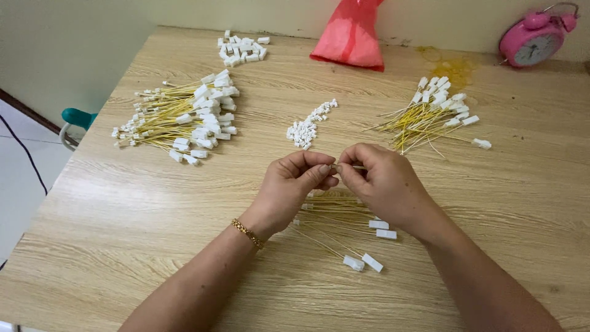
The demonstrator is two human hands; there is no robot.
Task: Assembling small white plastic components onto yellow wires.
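My left hand (294, 187) and my right hand (381, 181) meet above the wooden table (123, 233), fingertips pinched together on a thin yellow wire (355, 167) that shows between them. A gold bracelet sits on my left wrist. Beneath my hands lies a small bundle of yellow wires with white plastic connectors (344, 230). A little heap of tiny white connector pieces (307, 128) rests just beyond my fingers.
A big pile of yellow wires with white connectors (181, 120) lies at the left, another pile (430, 117) at the right. Loose white connector blocks (241, 50) sit at the far edge, beside a red plastic bag (350, 37). A pink alarm clock (534, 40) stands far right.
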